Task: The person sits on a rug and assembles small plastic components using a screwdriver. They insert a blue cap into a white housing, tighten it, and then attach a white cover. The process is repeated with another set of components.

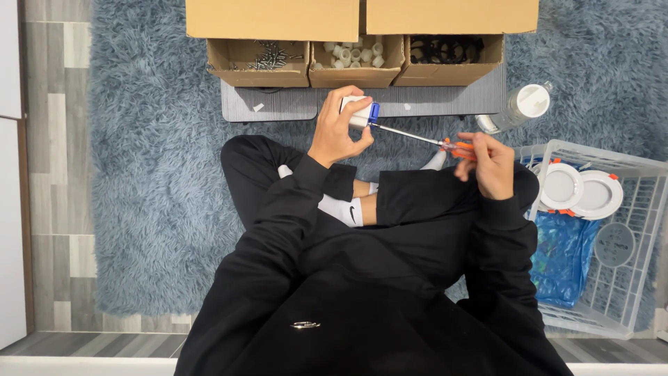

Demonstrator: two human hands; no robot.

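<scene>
I sit cross-legged in black clothes on a blue shaggy rug. My left hand (337,129) grips a small white box-shaped part with a blue end (363,112), held above my knees. My right hand (489,161) holds a screwdriver with an orange handle (457,147). Its thin metal shaft (409,134) runs up and left, and its tip meets the blue end of the white part.
Three open cardboard boxes stand ahead on a grey board (278,104): screws (268,56), white plastic pieces (355,53), black parts (445,50). A clear bottle with a white cap (518,108) lies at right. A white wire basket (630,278) holds round white lamps (581,189) and a blue bag (560,257).
</scene>
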